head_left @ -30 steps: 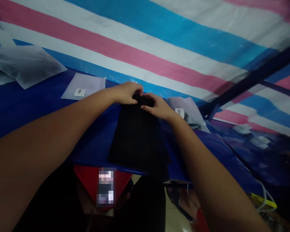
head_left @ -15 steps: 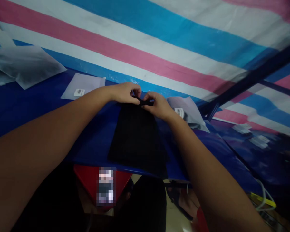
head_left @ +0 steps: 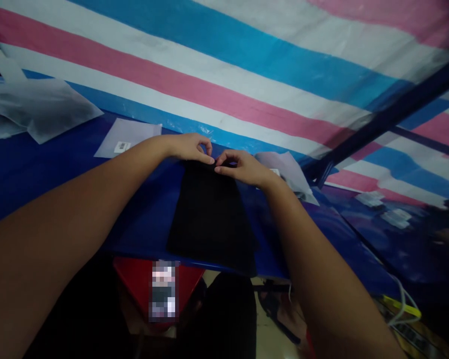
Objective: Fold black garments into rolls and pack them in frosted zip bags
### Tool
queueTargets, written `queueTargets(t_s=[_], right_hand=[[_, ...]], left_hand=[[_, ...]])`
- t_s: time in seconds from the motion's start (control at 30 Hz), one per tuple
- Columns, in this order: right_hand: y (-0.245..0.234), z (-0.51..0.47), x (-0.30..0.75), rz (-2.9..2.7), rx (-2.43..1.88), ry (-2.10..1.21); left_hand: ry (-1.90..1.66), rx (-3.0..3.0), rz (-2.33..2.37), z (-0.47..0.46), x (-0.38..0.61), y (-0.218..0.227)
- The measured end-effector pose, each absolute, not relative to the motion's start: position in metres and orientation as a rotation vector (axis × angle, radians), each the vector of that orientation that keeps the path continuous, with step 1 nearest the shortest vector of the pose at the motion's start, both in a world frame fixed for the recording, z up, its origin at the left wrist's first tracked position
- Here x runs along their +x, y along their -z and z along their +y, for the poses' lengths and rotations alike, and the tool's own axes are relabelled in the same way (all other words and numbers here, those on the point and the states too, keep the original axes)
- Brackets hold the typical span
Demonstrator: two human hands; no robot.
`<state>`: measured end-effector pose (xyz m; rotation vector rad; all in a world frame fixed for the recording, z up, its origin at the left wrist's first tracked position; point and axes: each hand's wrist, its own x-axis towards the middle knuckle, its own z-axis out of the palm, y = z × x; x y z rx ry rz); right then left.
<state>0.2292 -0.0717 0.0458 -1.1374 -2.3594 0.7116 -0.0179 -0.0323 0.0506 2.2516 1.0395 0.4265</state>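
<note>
A folded piece of black cloth (head_left: 211,214) lies flat on the blue tabletop (head_left: 142,214), its near end reaching the table's front edge. Too dark to show its exact kind, it narrows a little toward the far end. My left hand (head_left: 192,147) is closed at that far edge, thumb and forefinger pinching the fabric. From the right, my right hand (head_left: 247,168) pinches the same edge, its fingertips almost against the left thumb. Behind my left wrist lies a flat frosted plastic bag (head_left: 134,130) with a barcode label. Another frosted bag (head_left: 290,167) is partly hidden behind my right hand.
More frosted bags (head_left: 56,107) lie at the far left. A striped plastic sheet (head_left: 209,94) hangs behind the table, and a blue metal bar (head_left: 381,119) slants at right. Small clear packets (head_left: 396,218) sit farther right. Below are a red stool (head_left: 134,279) and a white cable (head_left: 402,299).
The far edge of the black cloth, earlier raised in a dark fold between my hands, now lies lower. My right fingertips have moved left, closer to my left thumb. The view has shifted slightly.
</note>
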Motion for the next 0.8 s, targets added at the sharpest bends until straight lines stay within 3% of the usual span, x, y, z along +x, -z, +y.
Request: queueTargets(t_s=[0.23,0.43,0.8], right_hand=[[-0.044,-0.072,0.229,-2.289,-1.134,-0.681],[-0.041,-0.070,0.231,-2.272,-1.229,-0.539],[-0.040,-0.069,0.228,-2.179,-1.149,-0.682]], left_hand=[[-0.278,2.408,1.024,-0.032,-0.016,-0.051],[-0.531,2.494,0.919,-0.031,-0.010,-0.041],[-0.426,2.380,0.948,-0.031,-0.012,-0.039]])
